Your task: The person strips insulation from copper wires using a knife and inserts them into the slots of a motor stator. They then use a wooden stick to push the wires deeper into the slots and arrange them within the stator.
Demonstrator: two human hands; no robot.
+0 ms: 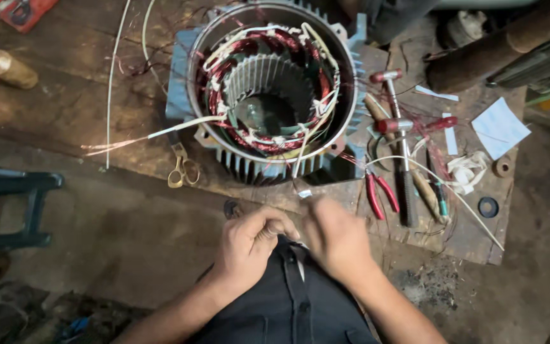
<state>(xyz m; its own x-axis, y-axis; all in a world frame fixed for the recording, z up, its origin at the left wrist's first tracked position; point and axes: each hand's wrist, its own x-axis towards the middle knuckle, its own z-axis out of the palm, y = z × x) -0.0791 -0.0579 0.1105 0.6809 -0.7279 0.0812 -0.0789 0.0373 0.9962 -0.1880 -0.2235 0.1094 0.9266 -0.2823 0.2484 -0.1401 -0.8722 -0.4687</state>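
Observation:
A large blue finned motor stator (268,95) stands open end up on a wooden board, its copper windings tied with white sleeving. My left hand (249,245) is curled into a fist close to my dark shirt, below the stator. My right hand (335,239) is beside it, blurred, its fingers pinched near a small white piece (302,191) at the end of a white sleeved lead that hangs from the stator rim. Whether either hand really grips the lead is hidden by the blur.
Yellow-handled scissors (183,169) lie left of the stator. Two hammers (397,127), red-handled pliers (380,191), screwdrivers, white tape scraps and paper slips (498,127) lie on the board to the right. A bottle (4,67) lies far left, a dark stool (14,204) at left.

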